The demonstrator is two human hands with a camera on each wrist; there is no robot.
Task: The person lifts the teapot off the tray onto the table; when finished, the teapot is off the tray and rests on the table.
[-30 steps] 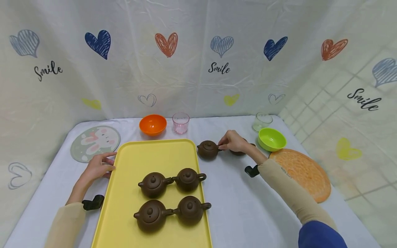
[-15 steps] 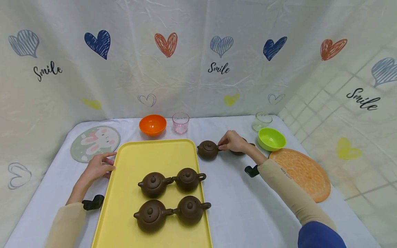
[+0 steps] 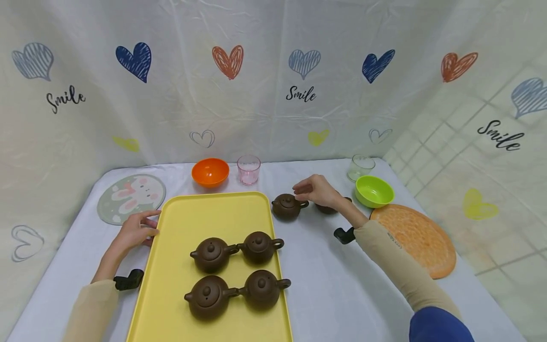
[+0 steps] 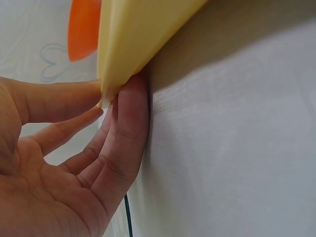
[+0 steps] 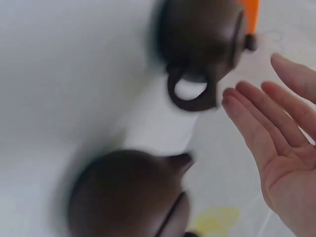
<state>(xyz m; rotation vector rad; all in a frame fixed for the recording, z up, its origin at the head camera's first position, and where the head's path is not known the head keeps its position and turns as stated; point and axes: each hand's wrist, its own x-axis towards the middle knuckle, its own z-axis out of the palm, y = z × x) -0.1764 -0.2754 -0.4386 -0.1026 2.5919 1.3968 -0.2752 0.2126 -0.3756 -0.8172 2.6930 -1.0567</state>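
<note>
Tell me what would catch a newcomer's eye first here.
The large yellow tray, left of centre in the head view, would likely draw the eye first, with four brown teapots on it in two rows. Next might come the orange bowl just beyond the tray and the lime-green bowl toward the far right.

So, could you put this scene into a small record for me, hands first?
Left hand: pinches the left edge of the yellow tray
Right hand: holds nothing; near the left loose teapot
On tray: four brown teapots, two rows of two, spouts left
Right of tray: that teapot and a second teapot, partly behind the right hand
Behind tray: orange bowl, pink glass
Far right: clear glass, green bowl, round orange mat
Far left: rabbit-print mat
</note>
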